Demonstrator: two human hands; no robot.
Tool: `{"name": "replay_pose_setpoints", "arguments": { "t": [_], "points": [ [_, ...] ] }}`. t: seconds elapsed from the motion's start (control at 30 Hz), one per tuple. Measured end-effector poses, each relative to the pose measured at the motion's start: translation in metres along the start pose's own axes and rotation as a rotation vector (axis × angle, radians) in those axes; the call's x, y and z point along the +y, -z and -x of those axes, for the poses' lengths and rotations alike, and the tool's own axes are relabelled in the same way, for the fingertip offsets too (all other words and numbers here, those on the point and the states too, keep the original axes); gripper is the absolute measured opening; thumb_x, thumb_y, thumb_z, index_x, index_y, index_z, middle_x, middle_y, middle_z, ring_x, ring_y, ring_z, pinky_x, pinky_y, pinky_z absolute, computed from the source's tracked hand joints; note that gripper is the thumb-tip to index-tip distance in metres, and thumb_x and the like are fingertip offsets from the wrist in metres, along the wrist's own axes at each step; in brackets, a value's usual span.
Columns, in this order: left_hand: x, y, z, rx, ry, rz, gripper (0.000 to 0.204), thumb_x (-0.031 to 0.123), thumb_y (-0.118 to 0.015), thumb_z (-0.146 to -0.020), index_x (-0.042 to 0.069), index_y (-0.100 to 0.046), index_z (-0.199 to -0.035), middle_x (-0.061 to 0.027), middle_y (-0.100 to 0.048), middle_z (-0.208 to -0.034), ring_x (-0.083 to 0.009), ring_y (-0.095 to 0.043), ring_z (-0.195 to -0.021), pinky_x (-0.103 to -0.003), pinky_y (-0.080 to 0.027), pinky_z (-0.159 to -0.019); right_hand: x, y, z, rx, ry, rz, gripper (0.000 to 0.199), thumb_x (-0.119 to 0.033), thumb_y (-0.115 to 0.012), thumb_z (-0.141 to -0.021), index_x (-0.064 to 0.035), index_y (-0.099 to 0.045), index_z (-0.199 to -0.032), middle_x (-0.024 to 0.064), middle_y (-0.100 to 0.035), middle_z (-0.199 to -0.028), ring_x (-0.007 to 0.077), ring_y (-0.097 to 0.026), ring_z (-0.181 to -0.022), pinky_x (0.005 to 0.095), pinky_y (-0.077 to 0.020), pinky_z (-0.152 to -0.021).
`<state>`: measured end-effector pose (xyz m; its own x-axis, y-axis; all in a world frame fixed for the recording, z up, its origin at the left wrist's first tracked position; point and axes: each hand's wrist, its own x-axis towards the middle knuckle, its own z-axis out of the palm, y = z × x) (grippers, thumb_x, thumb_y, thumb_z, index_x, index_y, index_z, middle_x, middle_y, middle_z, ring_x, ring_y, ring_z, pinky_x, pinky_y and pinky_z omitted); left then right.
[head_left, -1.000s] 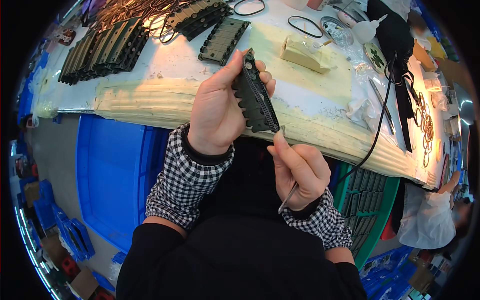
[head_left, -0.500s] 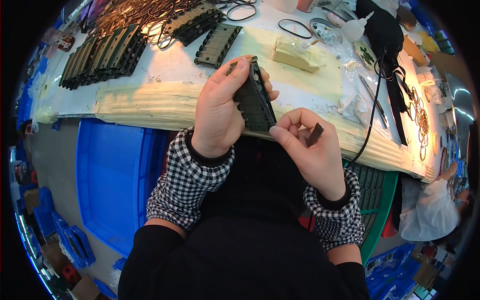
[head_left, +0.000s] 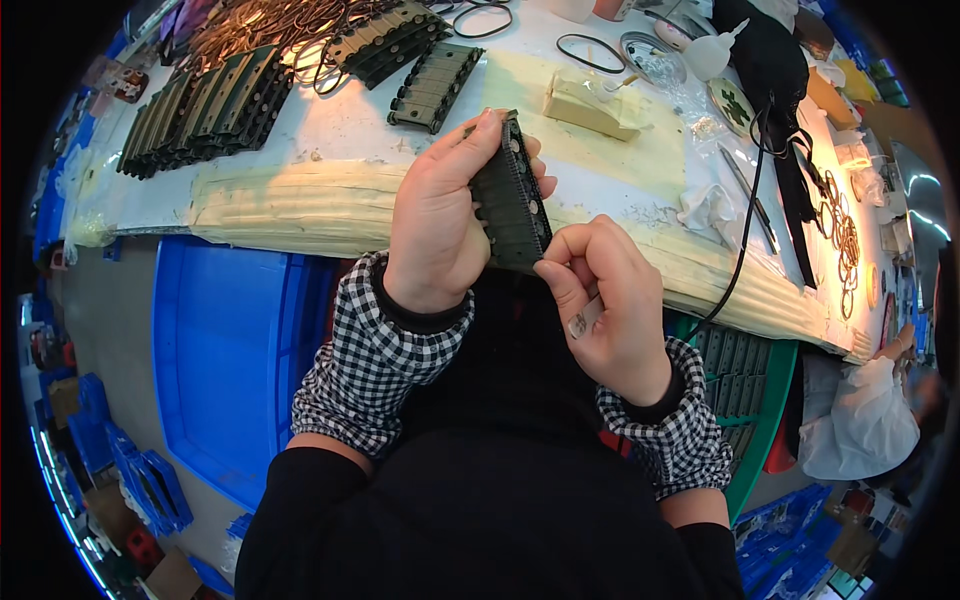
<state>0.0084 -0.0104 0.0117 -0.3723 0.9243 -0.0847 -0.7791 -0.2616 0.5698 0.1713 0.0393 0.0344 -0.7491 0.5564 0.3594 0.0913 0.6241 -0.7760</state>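
My left hand (head_left: 435, 215) is closed round a dark green ribbed strip (head_left: 510, 200) with round studs along one long edge. The strip stands tilted above the table's front edge, its studded side facing right. At its lower end, the thumb and forefinger of my right hand (head_left: 610, 305) pinch together, touching or nearly touching the corner. What lies between those fingertips is too small to make out. A short, flat, light-coloured piece (head_left: 585, 317) with a rounded end is tucked in my right palm under the curled fingers.
Similar strips (head_left: 205, 115) stand in a row at the left, with more (head_left: 435, 85) behind my hands. Rubber-like loops lie at the back. A yellow wrapped block (head_left: 595, 103), a squeeze bottle (head_left: 712, 52) and tweezers (head_left: 750, 198) lie right. A blue bin (head_left: 220, 370) sits below left, a green crate (head_left: 765, 430) right.
My right hand has turned and shifted slightly left and down, so the piece in its palm now shows a lighter face. The strip has rolled a little, showing more of its studded edge.
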Motion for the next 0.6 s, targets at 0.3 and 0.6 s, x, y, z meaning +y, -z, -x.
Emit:
{"name": "replay_pose_setpoints", "arguments": {
  "t": [0.3, 0.6],
  "points": [
    [0.004, 0.008, -0.007, -0.028, 0.077, 0.221, 0.026, 0.024, -0.047, -0.101, -0.001, -0.051, -0.109, -0.0111, -0.058, -0.097, -0.0209, -0.060, -0.086, -0.034, -0.058, -0.077, 0.010, -0.019, 0.026, 0.249, 0.216, 0.164, 0.043, 0.007, -0.073, -0.073, -0.0071, -0.069, -0.114, 0.0077, -0.059, -0.086, 0.0140, -0.056, -0.057, 0.0255, -0.0445, -0.050],
    [0.004, 0.011, -0.007, -0.080, 0.101, 0.296, 0.027, 0.023, -0.045, -0.102, -0.002, -0.048, -0.112, -0.0108, -0.055, -0.097, -0.0207, -0.055, -0.088, -0.035, -0.057, -0.080, 0.018, -0.013, 0.012, 0.334, 0.378, 0.176, 0.031, 0.002, -0.076, -0.069, -0.0044, -0.070, -0.099, 0.0083, -0.064, -0.087, 0.0184, -0.063, -0.061, 0.0281, -0.0485, -0.050]
  ]
}}
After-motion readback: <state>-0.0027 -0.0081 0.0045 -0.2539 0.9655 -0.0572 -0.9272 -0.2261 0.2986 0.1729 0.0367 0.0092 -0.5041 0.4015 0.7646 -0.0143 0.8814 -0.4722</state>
